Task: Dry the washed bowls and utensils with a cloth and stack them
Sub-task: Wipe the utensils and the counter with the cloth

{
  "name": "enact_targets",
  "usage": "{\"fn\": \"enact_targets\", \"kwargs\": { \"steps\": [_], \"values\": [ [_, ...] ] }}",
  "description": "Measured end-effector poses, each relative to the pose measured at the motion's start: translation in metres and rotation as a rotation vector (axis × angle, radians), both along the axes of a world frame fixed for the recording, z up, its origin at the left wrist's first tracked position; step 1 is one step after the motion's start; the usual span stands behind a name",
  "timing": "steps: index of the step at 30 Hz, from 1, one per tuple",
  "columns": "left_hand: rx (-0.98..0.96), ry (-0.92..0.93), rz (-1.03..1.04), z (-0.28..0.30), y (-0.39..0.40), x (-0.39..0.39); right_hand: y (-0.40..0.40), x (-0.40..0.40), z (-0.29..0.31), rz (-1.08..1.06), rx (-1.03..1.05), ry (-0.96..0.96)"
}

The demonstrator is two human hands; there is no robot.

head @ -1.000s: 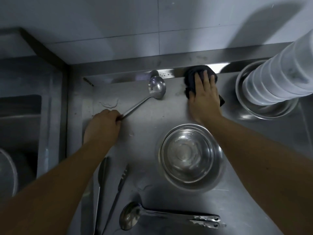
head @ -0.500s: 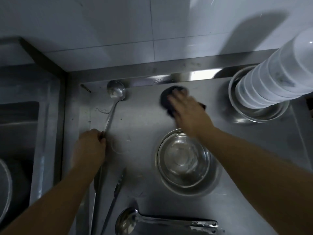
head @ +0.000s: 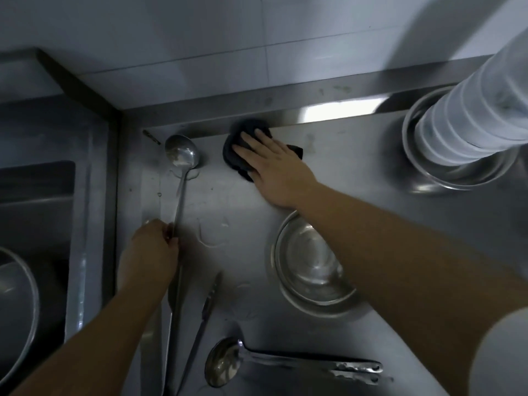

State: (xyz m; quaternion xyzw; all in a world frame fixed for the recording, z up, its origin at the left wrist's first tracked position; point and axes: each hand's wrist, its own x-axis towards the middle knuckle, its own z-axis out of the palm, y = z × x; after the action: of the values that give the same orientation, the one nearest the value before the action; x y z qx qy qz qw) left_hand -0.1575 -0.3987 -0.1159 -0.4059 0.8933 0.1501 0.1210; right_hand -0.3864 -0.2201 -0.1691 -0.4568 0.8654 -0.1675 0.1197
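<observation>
The cloth, dark and bunched, lies at the steel counter's back edge under the flat, spread-fingered right hand. The left hand is closed around the handle of a ladle near the counter's left edge. Half a second ago the cloth lay nearer the steel bowl; the ladle has barely moved.

Dim, backsplash glare, seemingly soft edges
</observation>
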Motion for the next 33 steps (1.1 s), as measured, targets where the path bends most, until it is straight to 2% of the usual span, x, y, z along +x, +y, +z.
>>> {"fn": "enact_targets", "kwargs": {
  "steps": [2,4,6,12,15,19,23,25,29,33],
  "values": [
    [0.0,0.005,-0.006,0.002,0.002,0.0,0.034,-0.004,-0.005,-0.061,-0.015,0.003],
    [0.006,0.012,0.006,0.004,0.004,-0.001,0.073,-0.002,-0.006,-0.262,-0.065,-0.007],
    [0.023,0.023,0.019,0.006,0.007,-0.001,0.112,0.008,-0.003,-0.433,-0.022,-0.059],
    [-0.037,-0.005,-0.027,0.021,0.025,0.0,0.202,0.061,-0.002,-0.498,-0.007,-0.077],
    [-0.05,0.097,-0.103,0.028,0.055,-0.01,0.25,0.082,-0.006,-0.572,-0.009,-0.069],
    [0.118,0.211,-0.224,0.03,0.126,-0.049,0.316,0.097,-0.008,-0.613,0.046,-0.041],
    [0.304,0.208,-0.24,0.029,0.202,-0.103,0.369,0.1,-0.006,-0.779,0.12,-0.015],
    [0.439,0.203,-0.141,0.031,0.244,-0.132,0.384,0.102,-0.007,-0.798,0.122,0.026],
    [0.84,0.303,0.25,0.034,0.314,-0.193,0.39,0.105,-0.015,-0.762,0.123,0.077],
    [1.005,0.343,0.41,0.013,0.339,-0.232,0.388,0.106,-0.016,-0.781,0.1,0.098]
  ]
}}
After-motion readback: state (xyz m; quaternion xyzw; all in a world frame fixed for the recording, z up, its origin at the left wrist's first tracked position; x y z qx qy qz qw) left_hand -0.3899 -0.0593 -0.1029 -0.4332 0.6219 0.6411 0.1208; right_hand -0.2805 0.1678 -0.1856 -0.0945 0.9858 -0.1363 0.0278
